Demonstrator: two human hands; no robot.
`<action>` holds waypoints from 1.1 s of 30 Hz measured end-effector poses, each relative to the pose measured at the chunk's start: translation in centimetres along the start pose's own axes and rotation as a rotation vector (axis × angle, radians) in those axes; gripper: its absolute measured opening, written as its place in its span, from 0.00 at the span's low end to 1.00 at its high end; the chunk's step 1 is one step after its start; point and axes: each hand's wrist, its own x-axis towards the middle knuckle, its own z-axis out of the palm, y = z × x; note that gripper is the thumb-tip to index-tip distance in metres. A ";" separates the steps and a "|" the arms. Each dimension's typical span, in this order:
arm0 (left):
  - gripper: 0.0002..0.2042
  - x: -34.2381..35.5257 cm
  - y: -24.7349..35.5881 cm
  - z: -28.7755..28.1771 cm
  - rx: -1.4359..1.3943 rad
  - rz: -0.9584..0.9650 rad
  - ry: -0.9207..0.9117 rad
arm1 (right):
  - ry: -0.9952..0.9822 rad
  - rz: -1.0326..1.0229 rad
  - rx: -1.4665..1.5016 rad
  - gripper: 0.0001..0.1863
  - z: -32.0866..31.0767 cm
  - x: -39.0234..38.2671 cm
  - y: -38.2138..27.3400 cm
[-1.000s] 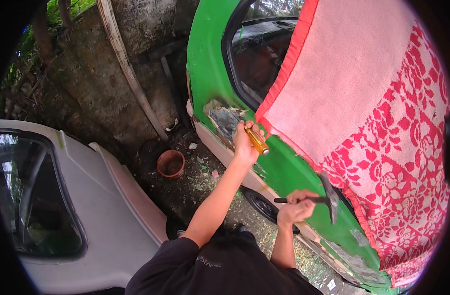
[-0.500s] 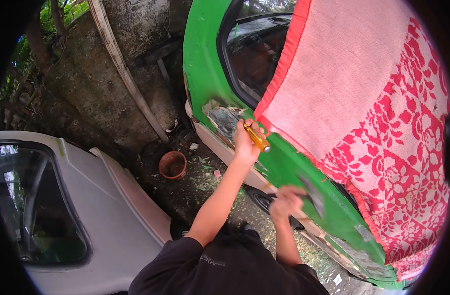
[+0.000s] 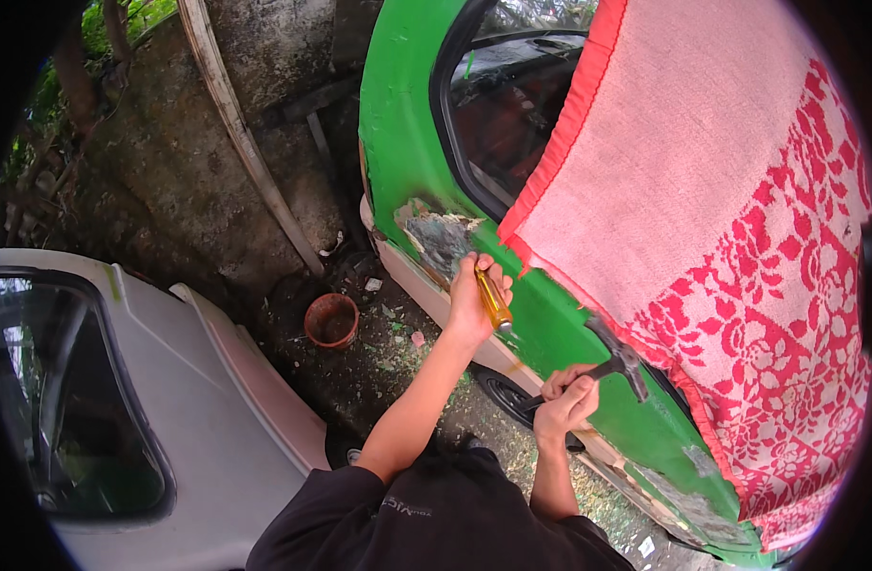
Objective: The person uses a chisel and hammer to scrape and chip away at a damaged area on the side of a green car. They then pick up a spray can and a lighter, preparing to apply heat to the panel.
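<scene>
In the head view, the person's left hand [image 3: 470, 305] is closed around an amber-handled tool [image 3: 494, 305], fingers wrapped about the grip. The handle's long axis runs steeply from upper left to lower right; its butt end points down and right, while the opposite end points up and left toward a scraped, bare patch [image 3: 438, 238] on the green car body [image 3: 550, 328]. The tool lies over the green side, just below that patch; its working tip cannot be made out, nor can contact with the metal.

The right hand [image 3: 567, 403] is clenched on the handle of a hammer [image 3: 620, 358]. That handle slants from lower left up to the right, and the head sits crosswise, its length running from upper left to lower right. The head is apart from the amber handle's butt, near the edge of a pink-and-red patterned cloth [image 3: 693, 162] draped over the car.

A reddish-brown pot [image 3: 349, 331] stands on the littered ground left of the green car, and a grey car [image 3: 203, 409] fills the left side.
</scene>
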 end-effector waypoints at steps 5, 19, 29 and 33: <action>0.17 0.0 0.5 -0.6 -0.029 -0.022 -0.028 | -0.101 0.105 -0.025 0.20 0.5 -1.5 0.4; 0.18 -1.4 2.0 -1.5 -0.113 -0.097 -0.092 | -0.178 0.183 -0.156 0.22 0.9 -4.0 1.3; 0.18 -1.5 2.3 -1.7 -0.202 -0.110 -0.172 | -0.163 0.248 -0.132 0.24 0.3 -4.6 1.2; 0.17 -1.2 2.1 -1.5 -0.224 -0.080 -0.222 | -0.197 0.226 -0.178 0.23 0.0 -4.4 1.3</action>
